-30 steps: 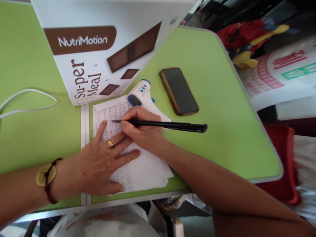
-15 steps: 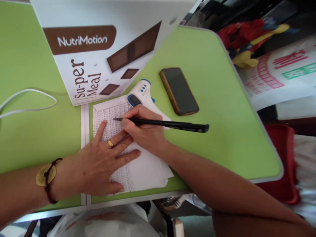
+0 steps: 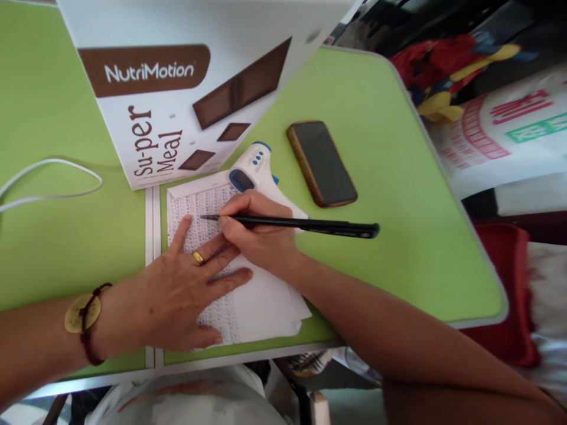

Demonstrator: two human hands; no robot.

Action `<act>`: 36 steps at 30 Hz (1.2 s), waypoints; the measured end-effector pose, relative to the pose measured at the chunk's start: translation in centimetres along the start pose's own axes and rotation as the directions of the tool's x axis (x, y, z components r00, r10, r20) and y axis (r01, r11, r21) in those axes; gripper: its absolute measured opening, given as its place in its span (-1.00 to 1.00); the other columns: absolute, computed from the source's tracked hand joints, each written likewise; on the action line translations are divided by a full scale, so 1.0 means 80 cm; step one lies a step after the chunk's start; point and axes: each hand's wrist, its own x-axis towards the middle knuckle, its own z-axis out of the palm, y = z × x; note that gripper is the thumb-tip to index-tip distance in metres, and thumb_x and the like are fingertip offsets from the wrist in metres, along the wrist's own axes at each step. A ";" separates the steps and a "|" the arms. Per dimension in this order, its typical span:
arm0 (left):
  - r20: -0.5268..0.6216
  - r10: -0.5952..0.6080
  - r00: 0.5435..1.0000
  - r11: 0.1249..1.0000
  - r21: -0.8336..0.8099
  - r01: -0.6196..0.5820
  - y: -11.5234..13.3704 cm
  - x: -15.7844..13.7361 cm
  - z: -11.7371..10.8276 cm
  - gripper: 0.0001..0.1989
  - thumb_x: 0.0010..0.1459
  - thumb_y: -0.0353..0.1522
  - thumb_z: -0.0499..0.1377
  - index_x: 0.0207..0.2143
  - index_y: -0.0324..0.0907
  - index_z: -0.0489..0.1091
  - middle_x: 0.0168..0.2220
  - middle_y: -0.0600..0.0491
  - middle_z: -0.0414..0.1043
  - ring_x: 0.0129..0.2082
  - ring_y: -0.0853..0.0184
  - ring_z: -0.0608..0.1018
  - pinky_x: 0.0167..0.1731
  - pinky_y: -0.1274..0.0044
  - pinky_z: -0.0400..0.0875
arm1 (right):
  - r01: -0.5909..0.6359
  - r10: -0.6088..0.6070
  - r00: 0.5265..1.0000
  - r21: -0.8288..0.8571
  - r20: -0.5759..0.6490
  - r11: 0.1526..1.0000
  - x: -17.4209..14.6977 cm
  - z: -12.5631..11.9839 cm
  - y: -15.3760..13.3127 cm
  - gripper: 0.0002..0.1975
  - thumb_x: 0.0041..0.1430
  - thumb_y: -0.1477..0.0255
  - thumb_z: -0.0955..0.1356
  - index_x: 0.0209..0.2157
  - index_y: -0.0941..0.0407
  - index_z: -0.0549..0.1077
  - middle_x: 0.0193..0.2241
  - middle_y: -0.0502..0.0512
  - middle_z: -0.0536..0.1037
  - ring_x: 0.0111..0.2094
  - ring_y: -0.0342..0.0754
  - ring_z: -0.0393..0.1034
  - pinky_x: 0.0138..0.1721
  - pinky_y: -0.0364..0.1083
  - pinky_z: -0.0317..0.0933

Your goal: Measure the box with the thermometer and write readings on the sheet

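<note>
A sheet of paper (image 3: 270, 301) covered in part with rows of small handwriting lies on the green table. My left hand (image 3: 186, 292) rests flat on it, fingers spread, a gold ring on one finger. In my right hand (image 3: 261, 230) a black pen (image 3: 310, 224) is pinched, its tip at the written rows near the left fingertips. Whether the tip touches the paper I cannot tell. Just beyond the right hand lies a white and blue infrared thermometer (image 3: 250, 171), its handle partly hidden behind that hand.
A tall white box (image 3: 155, 118) with brown print stands behind the paper. To the right lies a phone (image 3: 325, 162) in a brown case. A white cable (image 3: 57, 160) loops on the left of the green table (image 3: 420, 236). Past the right edge are a printed white bag (image 3: 509, 130) and a red stool-like object (image 3: 505, 289).
The pen's tip has shifted slightly left and down, and its back end has moved a little to the right. My left hand stays in place.
</note>
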 end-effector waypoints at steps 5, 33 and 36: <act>0.001 0.000 1.000 1.000 -0.001 0.000 0.000 0.001 -0.001 -0.17 0.09 0.04 0.22 0.31 -0.14 0.13 0.32 -0.21 0.11 0.36 -0.14 0.04 0.22 -0.20 -0.35 | -0.008 0.009 0.997 -0.020 0.075 1.000 0.000 0.000 -0.001 -0.93 0.01 0.50 0.32 -0.50 0.06 0.39 -0.56 -0.08 0.50 -0.53 -0.17 0.34 -0.47 -0.15 0.31; -0.007 0.000 1.000 1.000 -0.002 0.000 -0.001 0.001 0.000 -0.17 0.09 0.03 0.22 0.31 -0.13 0.12 0.31 -0.20 0.13 0.35 -0.12 0.06 0.22 -0.21 -0.33 | 0.012 -0.010 0.999 -0.049 0.049 0.999 0.001 0.000 0.000 -0.92 -0.01 0.52 0.32 -0.51 0.06 0.36 -0.58 -0.09 0.45 -0.56 -0.18 0.31 -0.51 -0.16 0.26; -0.007 -0.001 1.000 1.000 -0.009 0.001 0.000 0.001 0.000 -0.16 0.08 0.03 0.22 0.31 -0.14 0.12 0.31 -0.21 0.12 0.36 -0.13 0.03 0.22 -0.21 -0.34 | 0.025 -0.023 0.997 -0.031 0.070 0.999 0.000 0.000 0.000 -0.91 0.00 0.53 0.32 -0.51 0.07 0.36 -0.58 -0.09 0.46 -0.55 -0.18 0.32 -0.50 -0.16 0.26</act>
